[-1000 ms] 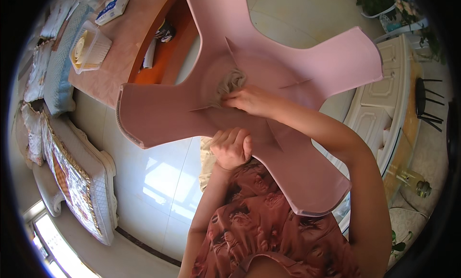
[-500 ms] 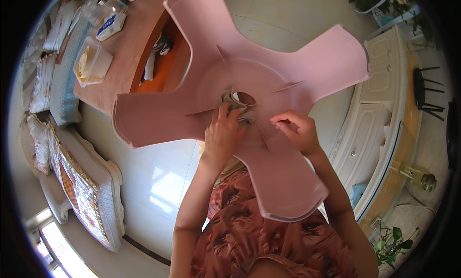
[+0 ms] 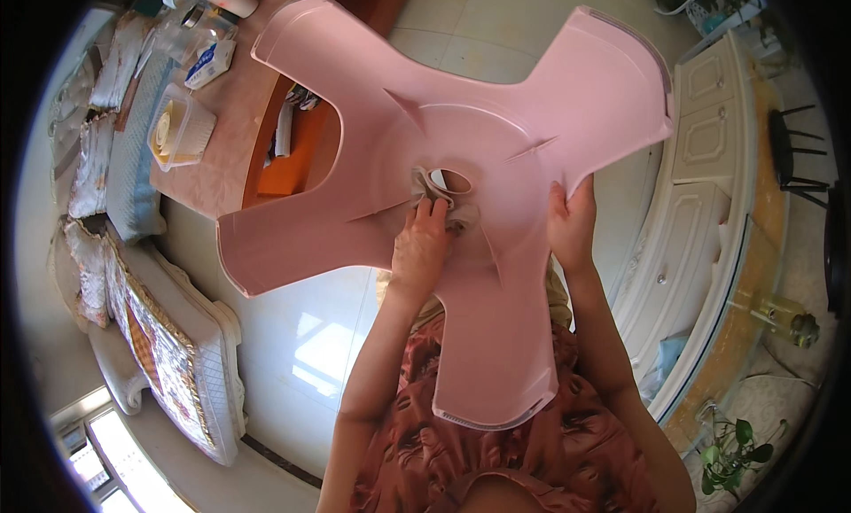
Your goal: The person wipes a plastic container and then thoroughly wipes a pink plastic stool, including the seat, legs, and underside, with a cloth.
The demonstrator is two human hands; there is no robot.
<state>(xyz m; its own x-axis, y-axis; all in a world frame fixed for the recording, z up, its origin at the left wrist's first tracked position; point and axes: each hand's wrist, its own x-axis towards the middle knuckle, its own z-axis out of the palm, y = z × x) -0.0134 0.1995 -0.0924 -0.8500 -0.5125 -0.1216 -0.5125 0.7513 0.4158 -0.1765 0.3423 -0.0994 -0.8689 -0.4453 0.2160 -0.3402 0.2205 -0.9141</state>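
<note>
A pink plastic stool (image 3: 496, 300) is upside down in front of me, its underside facing up and its broad legs spread outward. At its middle is an oval hole. My left hand (image 3: 423, 245) presses a crumpled greyish cloth (image 3: 461, 217) against the underside beside that hole, with the fingers closed on it. On the right, my right hand (image 3: 570, 221) grips the stool's edge between two legs, thumb on the inner face and the other fingers mostly hidden behind the rim.
A brown table (image 3: 226, 141) at the upper left carries a plastic container (image 3: 183, 132) and a tissue pack (image 3: 211, 65). Left of me is a cushioned sofa (image 3: 177, 336). White cabinets (image 3: 678, 238) line the right side, with a potted plant (image 3: 737, 451) at the lower right.
My right hand has gone from hovering over the stool's underside to gripping its edge. The stool has turned somewhat, its near leg swinging left. My left hand still holds the cloth near the hole.
</note>
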